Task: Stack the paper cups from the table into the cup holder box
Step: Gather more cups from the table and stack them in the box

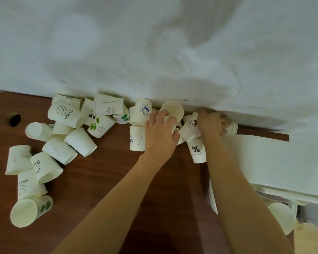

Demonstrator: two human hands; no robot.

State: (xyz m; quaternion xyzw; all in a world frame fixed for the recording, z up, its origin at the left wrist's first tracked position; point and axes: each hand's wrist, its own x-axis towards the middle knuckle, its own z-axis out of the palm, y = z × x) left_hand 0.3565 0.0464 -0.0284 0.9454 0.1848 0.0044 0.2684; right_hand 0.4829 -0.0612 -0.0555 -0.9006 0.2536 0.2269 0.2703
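Note:
Several white paper cups lie scattered on a dark wooden table [103, 180], most in a pile at the left [66, 136]. My left hand [160, 132] grips a cup [173, 110] tipped with its mouth toward me, near the wall. My right hand [212, 122] is closed over a cup [232, 128] lying against the wall, beside a printed cup [190, 128]. A "NICE DAY" cup [197, 151] stands upside down between my forearms. The white cup holder box [275, 162] sits at the right, partly hidden by my right arm.
A white wall [154, 52] rises right behind the cups. A small dark round object [14, 120] lies at the far left of the table. A loose cup [281, 217] hangs below the box at the right table edge.

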